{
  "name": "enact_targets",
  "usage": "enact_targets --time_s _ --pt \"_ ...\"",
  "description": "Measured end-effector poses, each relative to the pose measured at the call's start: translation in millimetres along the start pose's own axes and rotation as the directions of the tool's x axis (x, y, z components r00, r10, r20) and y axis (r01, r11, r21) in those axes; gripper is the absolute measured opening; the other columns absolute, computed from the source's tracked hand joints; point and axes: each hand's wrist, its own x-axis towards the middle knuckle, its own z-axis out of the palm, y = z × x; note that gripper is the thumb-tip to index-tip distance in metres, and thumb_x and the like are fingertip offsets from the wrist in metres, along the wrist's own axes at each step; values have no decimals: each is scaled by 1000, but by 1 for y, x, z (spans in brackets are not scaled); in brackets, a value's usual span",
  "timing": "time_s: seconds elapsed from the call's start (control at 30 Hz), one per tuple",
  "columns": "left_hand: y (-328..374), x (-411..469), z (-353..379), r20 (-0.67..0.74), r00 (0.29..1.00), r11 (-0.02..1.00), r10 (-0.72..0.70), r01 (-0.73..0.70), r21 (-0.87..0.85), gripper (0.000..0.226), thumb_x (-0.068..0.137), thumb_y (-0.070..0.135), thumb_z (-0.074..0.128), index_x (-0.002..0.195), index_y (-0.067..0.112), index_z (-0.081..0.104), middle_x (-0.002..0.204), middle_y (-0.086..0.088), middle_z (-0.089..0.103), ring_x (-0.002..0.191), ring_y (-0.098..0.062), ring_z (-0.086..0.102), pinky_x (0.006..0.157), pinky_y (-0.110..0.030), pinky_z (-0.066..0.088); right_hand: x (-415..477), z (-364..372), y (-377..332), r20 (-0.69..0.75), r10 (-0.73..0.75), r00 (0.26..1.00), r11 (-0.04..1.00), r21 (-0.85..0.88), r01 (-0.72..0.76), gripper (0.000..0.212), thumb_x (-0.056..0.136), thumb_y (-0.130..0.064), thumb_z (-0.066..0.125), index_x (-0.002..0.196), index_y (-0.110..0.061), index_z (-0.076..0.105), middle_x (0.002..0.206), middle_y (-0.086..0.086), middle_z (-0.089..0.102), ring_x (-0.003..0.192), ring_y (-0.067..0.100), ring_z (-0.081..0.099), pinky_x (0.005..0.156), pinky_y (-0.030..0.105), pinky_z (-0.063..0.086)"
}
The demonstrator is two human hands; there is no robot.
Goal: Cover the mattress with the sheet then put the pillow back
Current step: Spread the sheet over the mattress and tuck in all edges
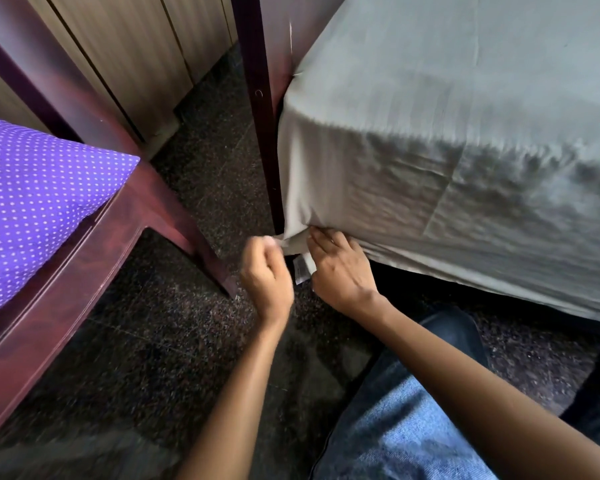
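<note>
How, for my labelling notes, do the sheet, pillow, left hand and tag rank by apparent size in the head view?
1. sheet
2. pillow, though cut off by the frame edge
3. left hand
4. tag, clearly smallest
</note>
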Motion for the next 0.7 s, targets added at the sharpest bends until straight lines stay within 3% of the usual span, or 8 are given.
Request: enact_targets --time_s 0.07,0.13,0.23,0.3,0.4,0.5,0.7 --pt "-7 -10 3 332 908 963 257 -269 -9 29 94 13 39 91 -1 64 92 -12 65 87 -21 58 80 -31 45 -1 5 -2 -5 12 1000 999 -52 -12 56 69 -31 40 109 -5 68 120 10 65 111 28 59 89 40 49" --pt "-20 -4 16 456 845 935 281 -348 70 33 93 14 39 110 0 63 114 -12 62 108 -24 56 95 -35 44 -3 9 -1 -20 7 1000 996 -87 -8 54 71 -27 48 117 -4 64 124 10 62 115 28 56 94 42 47" --pt "-27 0 24 458 867 913 195 -331 238 39 82 9 39 112 2 63 121 -11 60 117 -27 52 98 -39 45 -10 18 3 -40 -7 999 996 -89 4 63 66 -22 66 126 -3 58 136 11 54 127 28 49 106 47 36" --pt "-26 -1 24 477 856 867 197 -380 323 41 82 11 37 114 3 62 122 -11 59 119 -28 50 97 -38 45 -17 21 6 -96 -5 995 998 -58 0 56 73 -20 50 125 -2 59 138 11 52 128 28 48 108 47 32" --pt "-25 1 29 527 805 724 272 -532 439 37 85 11 39 111 4 64 116 -14 61 111 -28 58 97 -39 46 -21 22 8 -136 11 991 1000 3 -11 51 77 -14 40 121 1 60 128 15 58 116 34 55 98 45 45" --pt "-24 7 37 543 789 613 287 -587 529 34 84 17 42 109 14 64 110 -5 60 102 -17 61 100 -36 32 -18 20 6 -172 62 983 996 69 -51 48 74 -14 43 116 2 59 110 16 60 95 35 55 82 43 49" --pt "-24 2 37 531 812 529 241 -569 630 22 89 28 52 110 27 59 116 3 57 109 -17 49 90 -35 27 -5 15 -4 -160 122 980 992 31 -119 54 74 -16 37 118 5 59 106 16 62 94 34 57 85 38 43"
